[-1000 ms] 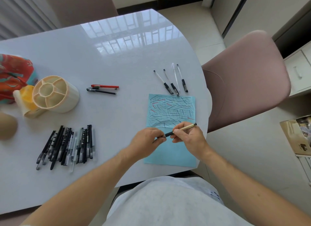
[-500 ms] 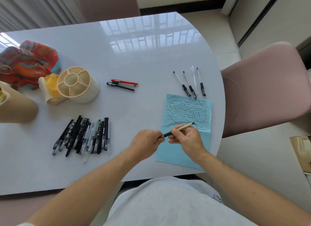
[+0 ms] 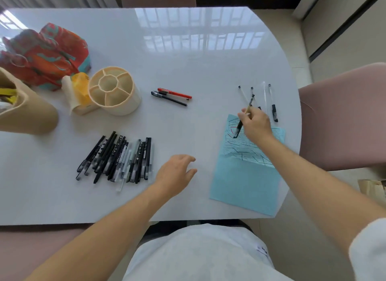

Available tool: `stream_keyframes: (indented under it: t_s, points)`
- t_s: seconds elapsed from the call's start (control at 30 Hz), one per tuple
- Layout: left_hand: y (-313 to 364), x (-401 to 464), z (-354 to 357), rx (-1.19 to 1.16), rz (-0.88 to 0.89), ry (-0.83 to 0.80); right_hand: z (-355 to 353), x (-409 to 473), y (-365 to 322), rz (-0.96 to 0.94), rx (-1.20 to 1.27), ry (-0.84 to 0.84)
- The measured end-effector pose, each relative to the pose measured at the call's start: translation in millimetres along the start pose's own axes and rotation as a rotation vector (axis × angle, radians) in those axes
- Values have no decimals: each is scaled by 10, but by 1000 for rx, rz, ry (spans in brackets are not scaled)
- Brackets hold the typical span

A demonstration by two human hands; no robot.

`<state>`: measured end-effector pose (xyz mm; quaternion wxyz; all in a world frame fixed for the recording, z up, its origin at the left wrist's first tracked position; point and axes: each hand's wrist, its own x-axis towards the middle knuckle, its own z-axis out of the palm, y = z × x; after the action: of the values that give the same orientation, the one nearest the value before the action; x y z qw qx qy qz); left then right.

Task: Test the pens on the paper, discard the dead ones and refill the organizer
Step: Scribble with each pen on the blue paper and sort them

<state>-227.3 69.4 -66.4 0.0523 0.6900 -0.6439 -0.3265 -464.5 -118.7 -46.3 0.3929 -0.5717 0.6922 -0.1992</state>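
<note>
My right hand [image 3: 255, 124] grips a black pen [image 3: 240, 127] with its tip on the scribbled upper part of the blue paper [image 3: 246, 182]. My left hand [image 3: 177, 174] hovers over the white table [image 3: 188, 61] between the paper and a pile of several black pens [image 3: 117, 157], fingers apart, holding nothing. The cream round organizer [image 3: 113, 90] with divided compartments stands empty at the left. A red pen [image 3: 174, 93] and a black pen [image 3: 168, 97] lie side by side mid-table. Several clear pens [image 3: 273, 105] lie beyond the paper.
A red patterned bag [image 3: 43, 54], a tan container [image 3: 25, 109] and a yellow-and-cream object [image 3: 78, 92] sit at the far left. A pink chair [image 3: 344, 117] stands right of the table. The paper overhangs the table's front right edge.
My hands have separated: the left let go of the pen's end and moved left toward the pile, and the right carried the pen up to the scribbled area. The camera view shifted left.
</note>
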Motion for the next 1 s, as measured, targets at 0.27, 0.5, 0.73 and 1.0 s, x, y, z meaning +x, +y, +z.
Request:
stream_keyframes:
  t_s: [0.27, 0.5, 0.73, 1.0]
  points:
    - [-391, -81, -118, -36, 6, -35, 34, 854, -4, -137, -660, -106]
    - [-586, -49, -190, -157, 22, -93, 471, 782, -452, -377, -618, -10]
    - [-678, -41, -249, -222, 61, -173, 1575, 512, -1060, -492, -676, -178]
    - [-680, 27, -428, -437, -102, -91, 1290, 174, -851, -288, -308, -185]
